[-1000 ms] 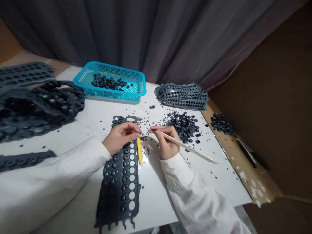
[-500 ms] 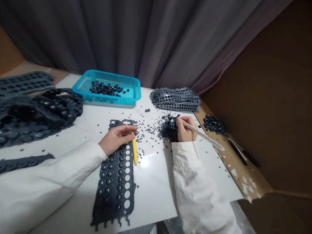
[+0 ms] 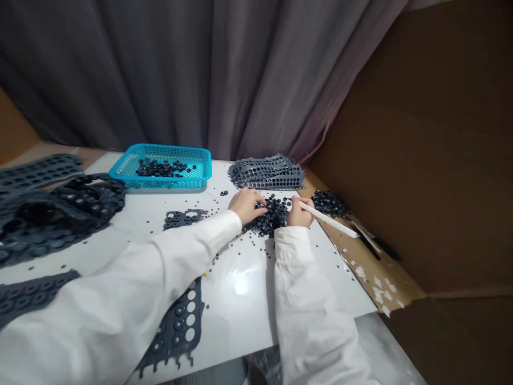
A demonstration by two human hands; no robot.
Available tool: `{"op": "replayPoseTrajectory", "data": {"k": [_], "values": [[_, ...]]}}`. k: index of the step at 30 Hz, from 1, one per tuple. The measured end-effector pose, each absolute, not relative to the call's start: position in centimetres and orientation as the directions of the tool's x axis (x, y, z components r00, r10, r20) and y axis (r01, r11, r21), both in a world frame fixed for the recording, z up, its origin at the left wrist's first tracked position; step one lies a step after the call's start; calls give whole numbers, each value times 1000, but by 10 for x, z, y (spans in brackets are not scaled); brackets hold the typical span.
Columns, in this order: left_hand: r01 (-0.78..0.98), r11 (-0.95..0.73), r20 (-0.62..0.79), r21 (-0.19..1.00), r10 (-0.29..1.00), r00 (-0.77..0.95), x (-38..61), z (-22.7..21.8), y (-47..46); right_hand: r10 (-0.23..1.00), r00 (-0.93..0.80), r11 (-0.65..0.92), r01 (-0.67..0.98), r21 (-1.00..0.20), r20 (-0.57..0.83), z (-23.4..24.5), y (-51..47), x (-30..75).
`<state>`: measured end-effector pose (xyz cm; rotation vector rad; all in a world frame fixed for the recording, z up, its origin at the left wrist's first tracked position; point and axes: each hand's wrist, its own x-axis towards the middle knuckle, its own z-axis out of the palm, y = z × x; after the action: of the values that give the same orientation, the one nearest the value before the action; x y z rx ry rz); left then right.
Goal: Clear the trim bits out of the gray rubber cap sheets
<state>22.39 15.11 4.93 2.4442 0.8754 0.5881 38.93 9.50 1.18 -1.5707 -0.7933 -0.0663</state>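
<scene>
Both hands are at a pile of small black rubber rings on the white board. My left hand rests on the pile's left side with its fingers curled over the rings; what they hold is hidden. My right hand is closed around a white stick that points right, and it touches the pile's right edge. A dark rubber sheet with rows of holes lies under my left sleeve.
A blue basket with black rings stands at the back. A stack of punched sheets lies behind the pile. More dark sheets are heaped at the left. A second ring pile and black pens lie on the cardboard at right.
My left hand left the holed sheet and the yellow tool and moved right to the ring pile. My right hand stayed at the pile with the stick. The camera view rose.
</scene>
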Motion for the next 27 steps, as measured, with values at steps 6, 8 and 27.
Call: {"op": "replayPoseTrajectory", "data": {"k": [6,8,27], "values": [[522,-735,215,433,646,732,214,62,172,376,815,132,424,-896,441,9,102,381],[540,-746,217,389,644,734,185,76,178,429,794,165,400,-902,431,11,103,370],[736,-581,179,347,812,556,0,29,140,900,-341,360,933,-20,273,9,101,299]]}}
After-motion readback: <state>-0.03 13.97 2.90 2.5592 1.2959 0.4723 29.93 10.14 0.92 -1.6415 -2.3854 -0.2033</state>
